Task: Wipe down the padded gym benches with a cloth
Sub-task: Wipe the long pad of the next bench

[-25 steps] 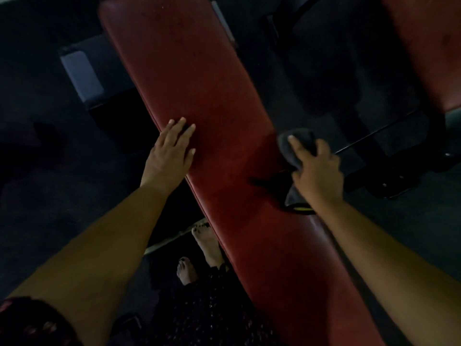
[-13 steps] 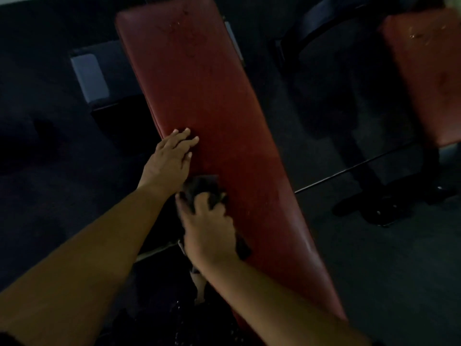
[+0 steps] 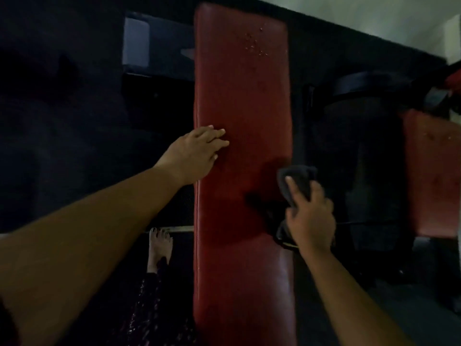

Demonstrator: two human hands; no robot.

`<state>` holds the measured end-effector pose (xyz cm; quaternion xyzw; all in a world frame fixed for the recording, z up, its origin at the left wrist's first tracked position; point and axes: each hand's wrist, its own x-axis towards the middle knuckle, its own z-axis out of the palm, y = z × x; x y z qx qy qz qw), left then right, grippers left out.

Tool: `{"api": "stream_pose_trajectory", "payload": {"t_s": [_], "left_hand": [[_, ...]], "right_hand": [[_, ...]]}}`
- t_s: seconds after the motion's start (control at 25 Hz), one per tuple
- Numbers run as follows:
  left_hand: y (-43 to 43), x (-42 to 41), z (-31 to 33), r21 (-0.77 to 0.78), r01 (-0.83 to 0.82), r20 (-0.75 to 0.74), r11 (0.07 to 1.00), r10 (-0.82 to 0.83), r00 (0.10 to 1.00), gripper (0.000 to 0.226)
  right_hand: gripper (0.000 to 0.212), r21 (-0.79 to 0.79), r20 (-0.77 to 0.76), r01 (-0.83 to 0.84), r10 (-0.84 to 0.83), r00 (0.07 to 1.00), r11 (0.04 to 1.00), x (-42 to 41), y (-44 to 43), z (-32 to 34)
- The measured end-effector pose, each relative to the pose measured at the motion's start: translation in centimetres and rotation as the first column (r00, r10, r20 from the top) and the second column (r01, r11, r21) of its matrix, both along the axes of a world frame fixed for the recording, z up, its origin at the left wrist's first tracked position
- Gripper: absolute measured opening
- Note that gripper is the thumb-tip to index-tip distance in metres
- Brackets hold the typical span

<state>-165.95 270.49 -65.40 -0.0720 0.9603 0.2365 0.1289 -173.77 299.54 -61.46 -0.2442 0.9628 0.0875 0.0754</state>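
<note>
- Wiping the red bench [image 3: 239,96] about midway along its right edge, the right hand [image 3: 310,216] is gripping a dark, bunched cloth [image 3: 298,178].
- The left hand [image 3: 197,151] is resting flat on the pad's left edge, fingers straight.
- The bench's long axis is running straight away from the person, with the far end at the top.
- Pale specks are showing near the far end, so that part is likely waiting for the cloth.
- A second bench [image 3: 434,176] at the right is probably waiting too.
</note>
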Motion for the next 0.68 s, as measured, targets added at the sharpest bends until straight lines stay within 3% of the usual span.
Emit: {"api": "stream_pose_trajectory", "payload": {"t_s": [0.12, 0.16, 0.28, 0.4, 0.52, 0.68], "left_hand": [[2.4, 1.6, -0.4, -0.089, -0.031, -0.084, 0.996, 0.024, 0.996, 0.053], [3.7, 2.4, -0.6, -0.094, 0.010, -0.148, 0.996, -0.024, 0.989, 0.052], [8.5, 5.9, -2.6, -0.190, 0.360, -0.262, 0.914, -0.400, 0.878, 0.048], [11.1, 8.5, -3.6, -0.204, 0.515, -0.208, 0.832, -0.551, 0.808, 0.053], [11.2, 8.6, -4.0, -0.220, 0.535, -0.143, 0.815, -0.570, 0.809, 0.060], [11.0, 8.5, -4.0, -0.166, 0.555, -0.087, 0.815, -0.573, 0.815, 0.061]], "right_hand": [[0.062, -0.137, -0.010, 0.322, -0.327, 0.945, 0.937, -2.3, 1.8, -0.4], [0.062, -0.186, 0.001, 0.328, -0.334, 0.943, 0.926, -2.5, 1.4, -0.7], [0.068, -0.218, 0.018, 0.039, -0.036, 0.999, 0.975, -1.8, -0.8, -1.5], [0.069, -0.195, 0.013, -0.346, 0.355, 0.935, 0.918, -2.1, -3.7, -1.2], [0.058, -0.168, 0.027, -0.731, 0.744, 0.667, 0.662, -3.4, -9.1, -0.8], [0.052, -0.060, 0.026, -0.984, 0.986, 0.164, 0.166, -2.2, -15.9, -1.9]]}}
